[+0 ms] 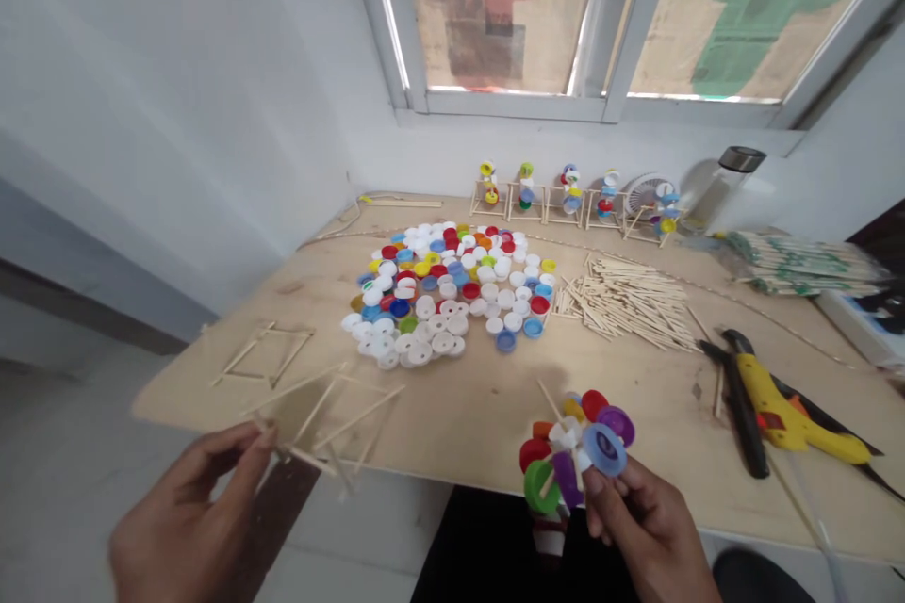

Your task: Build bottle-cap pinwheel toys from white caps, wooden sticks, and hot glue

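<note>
My left hand [205,499] pinches one corner of a wooden stick frame [332,419], held tilted over the table's front edge. Between the thumb and fingers of my right hand [650,518] is a bottle-cap wheel [566,438], made of red, green, purple, blue and white caps with sticks through it. The frame and the wheel are apart. A heap of loose bottle caps [438,325] spreads over the middle of the table, beyond both hands. Another stick frame [261,353] lies at the table's left, past my left hand.
A pile of sticks [629,301] lies right of the caps. A yellow glue gun [792,405] and black-handled pliers [742,415] rest at the right. Along the wall stand several finished cap wheels [571,193], a small fan [647,193] and a bottle [725,188]. Bagged sticks [798,262] lie behind.
</note>
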